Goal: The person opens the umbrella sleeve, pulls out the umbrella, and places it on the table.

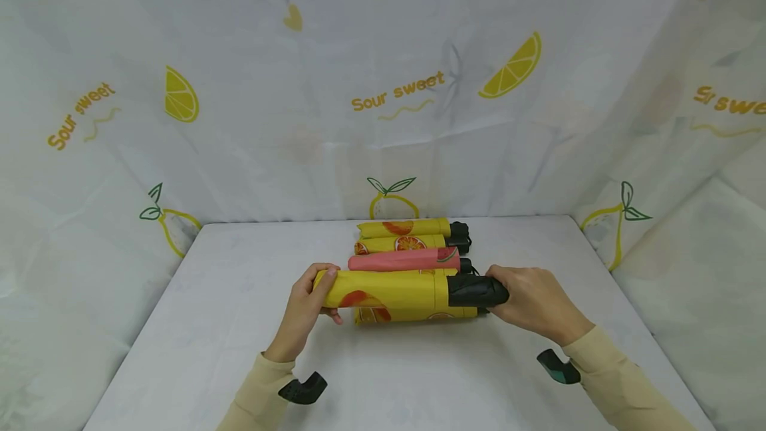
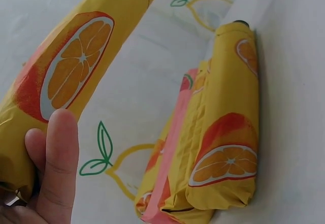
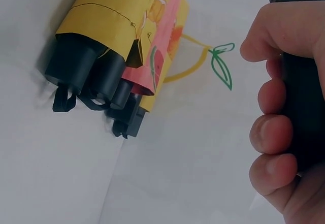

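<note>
A folded umbrella (image 1: 389, 289) in a yellow sleeve with orange-slice prints is held level above the table by both hands. My left hand (image 1: 299, 311) grips its sleeve end, the thumb (image 2: 62, 158) lying along the fabric in the left wrist view. At the other end my right hand (image 1: 535, 301) holds the black handle (image 1: 477, 290), its fingers (image 3: 274, 132) curled round it. Beneath and behind lie more folded umbrellas in a row: a yellow one (image 1: 413, 315) in front, partly hidden by the held one, a pink one (image 1: 403, 260), and yellow ones (image 1: 402, 227) at the back.
The umbrellas lie side by side on a white-covered table (image 1: 239, 285), black handles (image 3: 76, 64) pointing right. A white curtain (image 1: 299, 151) with lemon prints and lettering stands behind the table and along its sides.
</note>
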Demonstrator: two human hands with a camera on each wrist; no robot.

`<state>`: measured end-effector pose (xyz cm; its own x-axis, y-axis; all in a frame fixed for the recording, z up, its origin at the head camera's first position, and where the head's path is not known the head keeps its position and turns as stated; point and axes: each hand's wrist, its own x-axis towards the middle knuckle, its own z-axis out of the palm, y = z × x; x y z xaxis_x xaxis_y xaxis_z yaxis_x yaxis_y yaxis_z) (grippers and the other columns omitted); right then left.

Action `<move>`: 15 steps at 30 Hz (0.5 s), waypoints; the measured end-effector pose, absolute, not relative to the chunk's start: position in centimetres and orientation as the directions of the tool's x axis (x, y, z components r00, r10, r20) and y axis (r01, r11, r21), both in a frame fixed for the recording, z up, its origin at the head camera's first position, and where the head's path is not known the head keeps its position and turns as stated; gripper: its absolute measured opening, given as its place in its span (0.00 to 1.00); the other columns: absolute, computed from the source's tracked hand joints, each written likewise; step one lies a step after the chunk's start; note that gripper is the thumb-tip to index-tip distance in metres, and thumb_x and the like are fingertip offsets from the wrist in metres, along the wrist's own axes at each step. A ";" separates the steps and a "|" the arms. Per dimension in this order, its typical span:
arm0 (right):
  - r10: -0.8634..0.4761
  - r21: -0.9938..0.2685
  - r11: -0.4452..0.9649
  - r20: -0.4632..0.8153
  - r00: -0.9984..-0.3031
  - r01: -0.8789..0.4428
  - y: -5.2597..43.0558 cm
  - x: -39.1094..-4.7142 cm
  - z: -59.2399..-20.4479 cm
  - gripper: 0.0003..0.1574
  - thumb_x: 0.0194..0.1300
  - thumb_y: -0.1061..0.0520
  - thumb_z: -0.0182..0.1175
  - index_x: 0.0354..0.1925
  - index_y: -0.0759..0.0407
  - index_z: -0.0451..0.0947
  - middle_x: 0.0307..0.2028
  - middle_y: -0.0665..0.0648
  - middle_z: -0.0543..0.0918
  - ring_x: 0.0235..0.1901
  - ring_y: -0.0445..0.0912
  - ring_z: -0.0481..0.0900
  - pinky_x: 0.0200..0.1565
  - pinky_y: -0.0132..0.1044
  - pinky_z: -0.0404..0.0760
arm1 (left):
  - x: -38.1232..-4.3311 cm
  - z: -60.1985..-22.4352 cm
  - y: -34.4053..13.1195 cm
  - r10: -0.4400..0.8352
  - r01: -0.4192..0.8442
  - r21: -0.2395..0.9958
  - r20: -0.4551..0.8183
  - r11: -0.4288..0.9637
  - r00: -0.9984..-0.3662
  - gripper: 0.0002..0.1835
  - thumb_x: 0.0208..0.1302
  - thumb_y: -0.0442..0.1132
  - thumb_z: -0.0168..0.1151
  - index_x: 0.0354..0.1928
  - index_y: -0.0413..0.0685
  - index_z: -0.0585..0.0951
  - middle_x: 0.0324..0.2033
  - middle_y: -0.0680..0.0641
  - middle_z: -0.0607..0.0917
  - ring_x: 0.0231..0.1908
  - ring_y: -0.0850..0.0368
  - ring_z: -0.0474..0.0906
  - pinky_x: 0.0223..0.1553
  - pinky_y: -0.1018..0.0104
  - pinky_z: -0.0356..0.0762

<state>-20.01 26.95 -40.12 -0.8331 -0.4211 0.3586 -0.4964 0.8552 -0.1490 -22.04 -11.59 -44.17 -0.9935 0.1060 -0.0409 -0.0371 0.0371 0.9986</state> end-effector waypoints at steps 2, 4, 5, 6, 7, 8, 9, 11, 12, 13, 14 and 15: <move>-0.419 -0.151 0.856 0.359 -0.834 -0.495 27.0 -20.0 -40.1 0.19 0.43 0.60 0.79 0.32 0.50 0.80 0.25 0.43 0.85 0.22 0.33 0.72 0.27 0.32 0.79 | -22.0 -44.1 -11.6 0.105 -0.031 0.999 -0.034 0.033 -0.994 0.19 0.74 0.55 0.57 0.54 0.49 0.77 0.41 0.45 0.79 0.29 0.50 0.80 0.27 0.55 0.87; -0.416 -0.152 0.858 0.357 -0.836 -0.491 27.0 -20.0 -40.1 0.19 0.43 0.60 0.79 0.32 0.50 0.80 0.25 0.43 0.85 0.22 0.33 0.73 0.28 0.33 0.79 | -22.0 -44.0 -11.7 0.108 -0.026 0.999 -0.029 0.028 -0.994 0.20 0.74 0.55 0.57 0.54 0.48 0.77 0.41 0.45 0.79 0.28 0.52 0.80 0.26 0.56 0.87; -0.414 -0.151 0.859 0.356 -0.838 -0.489 27.1 -19.9 -40.0 0.19 0.43 0.60 0.79 0.33 0.50 0.80 0.25 0.43 0.86 0.22 0.33 0.73 0.28 0.33 0.79 | -22.0 -44.0 -11.7 0.109 -0.024 0.999 -0.027 0.027 -0.994 0.20 0.75 0.55 0.57 0.54 0.47 0.77 0.41 0.45 0.79 0.28 0.53 0.79 0.26 0.57 0.86; -0.412 -0.151 0.861 0.354 -0.840 -0.486 27.1 -19.9 -40.0 0.19 0.43 0.60 0.79 0.33 0.50 0.80 0.25 0.43 0.86 0.22 0.33 0.73 0.28 0.33 0.80 | -22.0 -43.9 -11.7 0.110 -0.026 0.999 -0.028 0.025 -0.994 0.20 0.75 0.54 0.57 0.54 0.47 0.77 0.41 0.45 0.79 0.28 0.53 0.79 0.26 0.57 0.86; -0.410 -0.150 0.862 0.353 -0.841 -0.483 27.2 -19.9 -40.0 0.19 0.43 0.60 0.79 0.33 0.50 0.80 0.25 0.44 0.86 0.22 0.33 0.73 0.28 0.33 0.80 | -22.0 -43.9 -11.7 0.111 -0.027 0.999 -0.029 0.024 -0.993 0.20 0.75 0.54 0.57 0.54 0.46 0.77 0.41 0.45 0.79 0.28 0.53 0.79 0.26 0.57 0.86; -0.408 -0.149 0.864 0.352 -0.842 -0.481 27.2 -19.9 -40.0 0.19 0.43 0.60 0.79 0.33 0.51 0.80 0.25 0.44 0.86 0.22 0.33 0.74 0.28 0.33 0.80 | -22.1 -43.9 -11.7 0.112 -0.027 0.999 -0.029 0.023 -0.993 0.20 0.75 0.54 0.57 0.54 0.46 0.77 0.41 0.45 0.78 0.27 0.53 0.79 0.26 0.58 0.86; -0.406 -0.146 0.866 0.352 -0.843 -0.478 27.3 -19.9 -40.0 0.19 0.43 0.60 0.79 0.33 0.51 0.80 0.26 0.44 0.86 0.22 0.33 0.74 0.28 0.33 0.80 | -22.1 -43.8 -11.7 0.113 -0.027 0.999 -0.030 0.023 -0.993 0.20 0.75 0.54 0.57 0.54 0.45 0.77 0.41 0.45 0.78 0.27 0.53 0.79 0.26 0.58 0.86; -0.407 -0.142 0.867 0.354 -0.842 -0.478 27.4 -19.8 -39.9 0.19 0.43 0.60 0.80 0.33 0.51 0.80 0.26 0.44 0.86 0.22 0.33 0.74 0.28 0.33 0.81 | -22.1 -43.8 -11.7 0.113 -0.029 0.999 -0.032 0.024 -0.993 0.20 0.75 0.54 0.57 0.55 0.45 0.76 0.41 0.45 0.78 0.27 0.53 0.79 0.25 0.59 0.86; -0.407 -0.141 0.866 0.355 -0.841 -0.479 27.4 -19.8 -39.9 0.19 0.43 0.60 0.80 0.32 0.51 0.80 0.25 0.44 0.86 0.22 0.33 0.74 0.28 0.33 0.80 | -22.1 -43.8 -11.7 0.114 -0.029 0.999 -0.032 0.024 -0.993 0.20 0.75 0.54 0.57 0.55 0.45 0.76 0.41 0.45 0.78 0.27 0.53 0.79 0.25 0.60 0.86; -0.409 -0.139 0.866 0.356 -0.840 -0.480 27.5 -19.8 -39.9 0.19 0.42 0.60 0.80 0.32 0.51 0.80 0.25 0.44 0.86 0.22 0.33 0.74 0.28 0.33 0.80 | -22.1 -43.8 -11.7 0.113 -0.030 0.999 -0.032 0.024 -0.993 0.20 0.75 0.54 0.57 0.54 0.46 0.76 0.41 0.45 0.78 0.27 0.53 0.79 0.25 0.60 0.86; -0.410 -0.137 0.866 0.357 -0.839 -0.481 27.5 -19.8 -39.9 0.19 0.42 0.59 0.80 0.32 0.51 0.80 0.25 0.44 0.86 0.22 0.33 0.74 0.28 0.33 0.80 | -22.1 -43.9 -11.7 0.113 -0.030 0.999 -0.033 0.024 -0.993 0.20 0.75 0.54 0.57 0.54 0.46 0.76 0.41 0.45 0.78 0.27 0.53 0.79 0.25 0.60 0.86; -0.411 -0.136 0.865 0.358 -0.838 -0.482 27.6 -19.7 -39.9 0.20 0.42 0.59 0.80 0.32 0.51 0.80 0.25 0.44 0.86 0.22 0.33 0.74 0.28 0.33 0.80 | -22.1 -43.9 -11.7 0.111 -0.032 0.999 -0.034 0.023 -0.993 0.19 0.75 0.54 0.57 0.54 0.47 0.77 0.41 0.45 0.78 0.27 0.53 0.79 0.25 0.60 0.86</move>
<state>-19.73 27.59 -39.91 -0.8385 -0.4111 0.3577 -0.4824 0.8653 -0.1361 -22.09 -11.70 -43.89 -0.9932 0.1115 -0.0339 -0.0315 0.0235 0.9992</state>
